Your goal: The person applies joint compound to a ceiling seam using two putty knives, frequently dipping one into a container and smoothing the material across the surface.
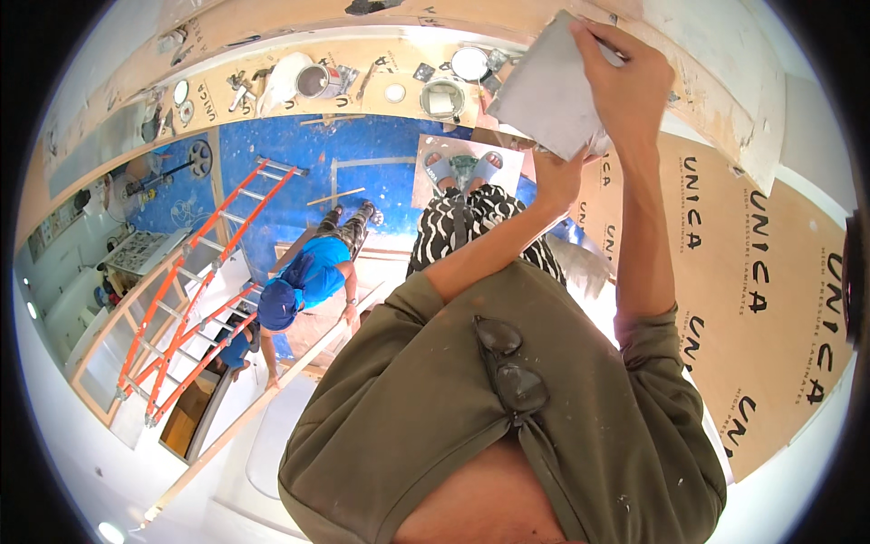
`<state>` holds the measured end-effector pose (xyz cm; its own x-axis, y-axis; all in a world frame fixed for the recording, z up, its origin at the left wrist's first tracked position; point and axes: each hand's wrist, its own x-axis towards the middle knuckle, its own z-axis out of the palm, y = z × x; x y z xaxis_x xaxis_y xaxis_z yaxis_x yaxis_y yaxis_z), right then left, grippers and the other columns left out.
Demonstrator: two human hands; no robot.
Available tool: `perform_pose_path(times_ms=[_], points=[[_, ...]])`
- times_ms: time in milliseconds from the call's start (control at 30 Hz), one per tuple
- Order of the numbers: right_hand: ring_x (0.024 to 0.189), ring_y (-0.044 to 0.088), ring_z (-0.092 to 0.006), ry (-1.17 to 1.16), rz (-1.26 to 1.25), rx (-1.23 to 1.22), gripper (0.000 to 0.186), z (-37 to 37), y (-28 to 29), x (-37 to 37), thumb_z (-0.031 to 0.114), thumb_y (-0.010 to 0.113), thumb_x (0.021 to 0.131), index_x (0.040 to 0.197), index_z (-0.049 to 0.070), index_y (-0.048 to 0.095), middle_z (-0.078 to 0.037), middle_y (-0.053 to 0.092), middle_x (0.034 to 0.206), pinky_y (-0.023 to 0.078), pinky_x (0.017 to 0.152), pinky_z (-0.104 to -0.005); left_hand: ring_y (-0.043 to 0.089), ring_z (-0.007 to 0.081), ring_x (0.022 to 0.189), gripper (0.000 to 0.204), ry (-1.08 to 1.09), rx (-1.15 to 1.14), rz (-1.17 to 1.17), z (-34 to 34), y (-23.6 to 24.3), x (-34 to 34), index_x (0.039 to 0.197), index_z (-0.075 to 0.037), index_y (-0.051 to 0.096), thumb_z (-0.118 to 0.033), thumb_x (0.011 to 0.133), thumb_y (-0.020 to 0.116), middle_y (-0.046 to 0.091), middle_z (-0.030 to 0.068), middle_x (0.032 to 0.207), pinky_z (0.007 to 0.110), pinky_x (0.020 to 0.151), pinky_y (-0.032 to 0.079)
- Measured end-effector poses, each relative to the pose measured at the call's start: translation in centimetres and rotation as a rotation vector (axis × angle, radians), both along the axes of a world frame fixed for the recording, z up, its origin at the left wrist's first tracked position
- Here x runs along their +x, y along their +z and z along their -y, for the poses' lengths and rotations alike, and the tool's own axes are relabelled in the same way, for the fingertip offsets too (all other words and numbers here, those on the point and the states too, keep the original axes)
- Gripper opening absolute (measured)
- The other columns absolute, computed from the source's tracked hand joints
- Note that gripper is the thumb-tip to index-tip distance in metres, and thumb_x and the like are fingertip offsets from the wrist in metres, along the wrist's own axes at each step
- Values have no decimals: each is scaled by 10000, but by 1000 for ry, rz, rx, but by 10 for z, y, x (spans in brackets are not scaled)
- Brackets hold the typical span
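Observation:
Up at the top right of the head view is a flat, roughly square grey sheet (553,91), which I cannot identify for sure. My right hand (639,77) pinches its upper right edge between thumb and fingers. Lower down, my left hand (560,177) grips the sheet's bottom corner, its fingers partly hidden. Both arms are raised, with the left forearm crossing in front of my body.
A ledge holds an open can (317,81), a tub (442,98) and several tools. Brown printed board (725,272) stands at right. An orange ladder (208,245) leans left. One person in blue (322,272) holds a long wooden strip (245,417); another is behind the ladder.

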<state>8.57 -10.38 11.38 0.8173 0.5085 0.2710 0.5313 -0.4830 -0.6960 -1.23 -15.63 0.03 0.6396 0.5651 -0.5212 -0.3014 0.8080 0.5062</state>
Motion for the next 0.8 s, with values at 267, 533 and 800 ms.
perform_pose_path(times_ms=[267,533,800], points=[[607,584,-78,-96,-417,35,267,67,19,36,227,733,831,998,18,735,-25,679,751,450,562,-230,635,127,868,228,-12,100,143,-9,0,-16,1088,45,595,8,873,660,666,72,971,277,755,544],[765,624,-110,77,-624,256,361,108,37,37,107,727,846,1173,-18,640,-55,662,889,472,679,-220,633,109,799,235,-247,385,42,-56,41,-46,1064,35,618,-38,855,697,668,66,928,254,675,542],[768,652,-115,152,-700,483,264,95,74,44,73,749,829,1060,-27,670,-89,694,926,504,663,-223,575,85,694,205,-480,577,-46,-93,76,-38,1018,29,647,-112,875,689,666,42,862,233,598,469]])
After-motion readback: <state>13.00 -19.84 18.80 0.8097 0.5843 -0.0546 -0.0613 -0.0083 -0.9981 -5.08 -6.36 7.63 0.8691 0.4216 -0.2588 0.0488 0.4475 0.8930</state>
